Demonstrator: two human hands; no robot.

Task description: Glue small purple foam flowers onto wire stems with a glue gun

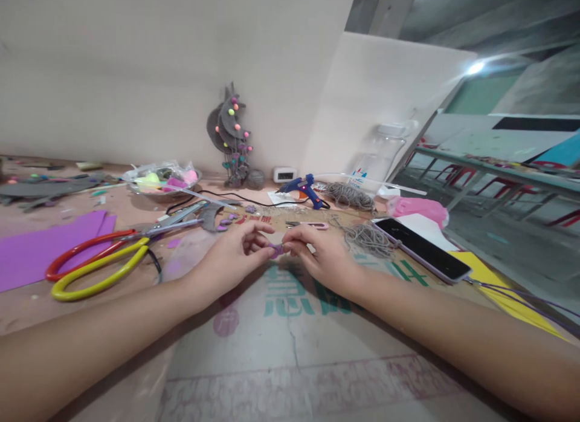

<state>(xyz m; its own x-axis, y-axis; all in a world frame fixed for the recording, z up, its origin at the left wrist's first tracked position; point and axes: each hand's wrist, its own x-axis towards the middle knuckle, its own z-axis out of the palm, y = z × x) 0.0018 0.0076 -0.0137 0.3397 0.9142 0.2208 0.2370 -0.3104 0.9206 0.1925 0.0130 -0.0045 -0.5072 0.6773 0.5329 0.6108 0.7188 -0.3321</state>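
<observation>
My left hand (240,253) pinches a small purple piece (276,250) between thumb and fingertips, above the printed board. From the other side my right hand (321,256) closes thumb and forefinger at the same piece's right edge; whether a thread is also in that pinch is too small to tell. Just beyond the fingertips lies a pink-handled small tool (312,225). A curved grey felt piece (212,217) and several small purple-and-grey bits (229,219) lie past my left hand. A loose heap of grey yarn (369,237) is beyond my right hand.
Scissors with red and yellow handles (102,265) lie left, near purple sheets (49,243). Behind are a bowl (163,194), a moon-shaped felt ornament (231,132), a blue glue gun (306,189) and a clear jug (376,153). A phone (421,249) lies right.
</observation>
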